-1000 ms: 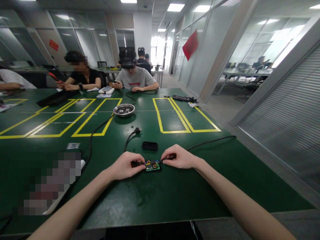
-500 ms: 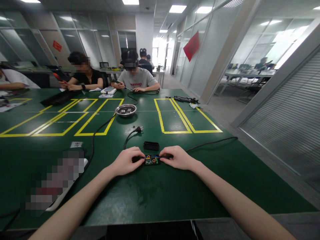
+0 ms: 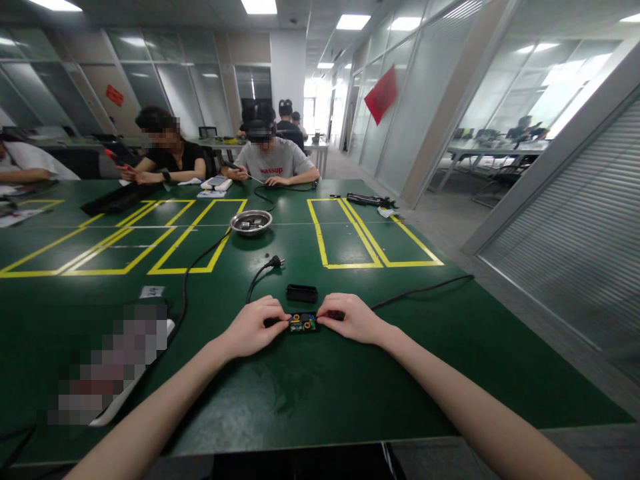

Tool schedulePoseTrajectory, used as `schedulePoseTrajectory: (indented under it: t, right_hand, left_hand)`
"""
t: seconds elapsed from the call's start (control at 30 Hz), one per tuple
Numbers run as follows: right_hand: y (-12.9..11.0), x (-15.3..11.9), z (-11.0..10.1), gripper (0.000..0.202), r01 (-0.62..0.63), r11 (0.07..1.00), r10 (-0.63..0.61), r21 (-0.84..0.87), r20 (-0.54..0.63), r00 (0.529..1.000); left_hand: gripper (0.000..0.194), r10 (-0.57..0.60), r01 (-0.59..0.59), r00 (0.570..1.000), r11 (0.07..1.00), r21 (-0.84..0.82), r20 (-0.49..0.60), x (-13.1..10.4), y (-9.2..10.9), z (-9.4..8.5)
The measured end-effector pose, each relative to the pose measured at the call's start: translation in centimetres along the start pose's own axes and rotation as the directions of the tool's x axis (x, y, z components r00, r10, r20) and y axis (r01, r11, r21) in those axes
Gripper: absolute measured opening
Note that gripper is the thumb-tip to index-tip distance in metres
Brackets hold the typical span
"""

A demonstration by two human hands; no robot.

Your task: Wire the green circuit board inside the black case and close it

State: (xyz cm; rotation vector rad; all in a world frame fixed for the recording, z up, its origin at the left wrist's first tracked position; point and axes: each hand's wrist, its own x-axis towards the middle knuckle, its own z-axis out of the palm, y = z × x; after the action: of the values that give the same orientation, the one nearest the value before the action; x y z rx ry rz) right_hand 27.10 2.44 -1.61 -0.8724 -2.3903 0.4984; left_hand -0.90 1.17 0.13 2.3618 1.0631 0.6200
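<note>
A small black adapter case lies uncovered on the green table, showing a circuit board with copper coils and blue wires. At its left end, my left hand is closed, thumb and fingertips pinching the black cord where it enters. My right hand pinches the cord at the other end, with dark sheath showing between the fingers. The fingertips partly hide both cord ends. Just beyond the case rests its black cover, apart from it. A power plug on a black cord lies beyond my left hand.
A metal bowl holds small metal parts. Yellow tape marks rectangles on the table. A cable runs off to the right. At left lies a blurred white-edged object. Co-workers sit across the table, one in a grey shirt.
My fingertips have shifted slightly where they pinch at the case ends, the right ones a little to the left. The case and cover stay nearly in place.
</note>
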Motion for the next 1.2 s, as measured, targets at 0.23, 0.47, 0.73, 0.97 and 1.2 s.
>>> schedulePoseTrajectory:
  t: [0.23,0.47,0.73,0.97,1.2]
  right_hand:
    - [-0.7,0.0,-0.2,0.016,0.066,0.988,-0.060,-0.136,0.042,0.997]
    - [-0.2,0.8,0.9,0.013,-0.101,0.994,0.107,0.038,-0.203,0.973]
    - [0.9,2.1,2.3,0.016,-0.425,0.904,0.404,-0.044,-0.235,0.884]
    - [1.6,2.1,2.0,0.019,-0.441,0.852,0.501,0.281,-0.198,0.842]
    - [1.0,1.8,1.8,0.020,-0.414,0.818,0.517,0.399,-0.195,0.833]
  left_hand:
    - [0.022,-0.084,0.088,0.994,0.995,0.056,-0.077,-0.1,0.9,1.2]
    - [0.017,-0.092,0.080,0.988,0.991,-0.104,-0.124,0.3,0.0,1.0]
    - [0.027,-0.153,0.199,0.919,0.976,0.092,-0.362,1.7,-1.7,1.5]
    - [0.024,-0.273,0.238,0.912,0.960,-0.146,-0.307,2.2,-2.1,1.9]
    - [0.024,-0.253,0.201,0.898,0.963,-0.178,-0.359,1.9,-1.9,1.6]
